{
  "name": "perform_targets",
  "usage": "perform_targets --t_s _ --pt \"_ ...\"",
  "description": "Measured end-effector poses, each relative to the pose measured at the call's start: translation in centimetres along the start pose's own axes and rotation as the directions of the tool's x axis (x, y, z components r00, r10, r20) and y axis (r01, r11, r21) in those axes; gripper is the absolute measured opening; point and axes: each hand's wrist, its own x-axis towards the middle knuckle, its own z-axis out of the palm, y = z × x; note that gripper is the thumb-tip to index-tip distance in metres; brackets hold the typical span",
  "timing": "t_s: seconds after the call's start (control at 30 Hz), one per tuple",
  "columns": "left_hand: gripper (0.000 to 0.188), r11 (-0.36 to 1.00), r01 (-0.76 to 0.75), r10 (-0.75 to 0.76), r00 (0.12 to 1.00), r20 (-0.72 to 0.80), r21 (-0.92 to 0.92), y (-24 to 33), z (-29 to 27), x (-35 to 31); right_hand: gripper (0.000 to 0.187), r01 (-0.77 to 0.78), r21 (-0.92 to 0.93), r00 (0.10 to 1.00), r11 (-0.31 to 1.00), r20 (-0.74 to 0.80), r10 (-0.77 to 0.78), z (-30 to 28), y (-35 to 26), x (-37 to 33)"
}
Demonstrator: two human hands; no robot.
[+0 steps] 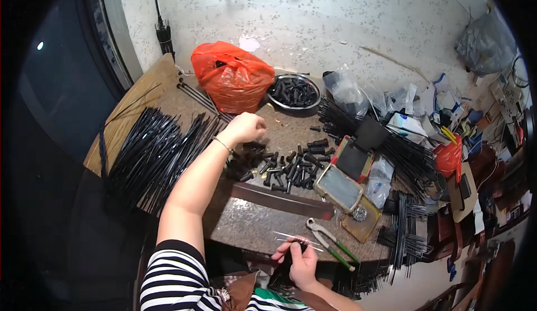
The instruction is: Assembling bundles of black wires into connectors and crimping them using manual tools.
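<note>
A: What crowds the surface (240,221)?
B: A red bag (232,84) and a bowl (295,110) at upper centre, black rods (156,154) at left, a tin (338,188) right of centre, and pliers (321,235) below it.

A: Anything in the way?
B: A brown strip (274,198) lies across mid-frame, between the right hand (296,258) and the loose black bolts (293,168) at centre. The bag stands just beyond the left hand (246,127).

A: And the hands?
B: The left arm stretches up the frame, fingers curled near the bolts' left end; I can't tell whether that grip has anything. The right, at lower centre, has its grip closed, thumb up, on thin rods (285,235) lying crosswise.
</note>
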Motion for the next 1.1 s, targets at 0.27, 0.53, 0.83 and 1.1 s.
perform_targets --t_s 0.27,0.53,0.83,1.1 --pt "0.020 0.870 -0.035 -0.014 0.995 0.096 0.491 -1.2 3.5 -2.4 0.017 0.016 -0.047 0.997 0.999 0.079 -0.012 -0.9 1.3 2.0" --pt "0.027 0.946 0.199 -0.221 0.974 0.059 0.255 0.5 1.8 -4.9 0.012 0.030 0.212 0.994 0.977 -0.109 -0.007 -1.3 1.8 2.7" --pt "0.019 0.979 0.009 0.054 0.951 -0.304 0.203 3.7 3.0 -8.1 0.014 0.108 -0.015 0.994 0.994 -0.005 -0.108 -1.4 -0.2 2.5" --pt "0.012 0.750 0.108 -0.251 0.959 -0.130 -0.652 6.2 6.5 -17.1 0.011 0.169 0.007 0.984 0.986 0.055 -0.169 -1.6 -0.3 2.3"
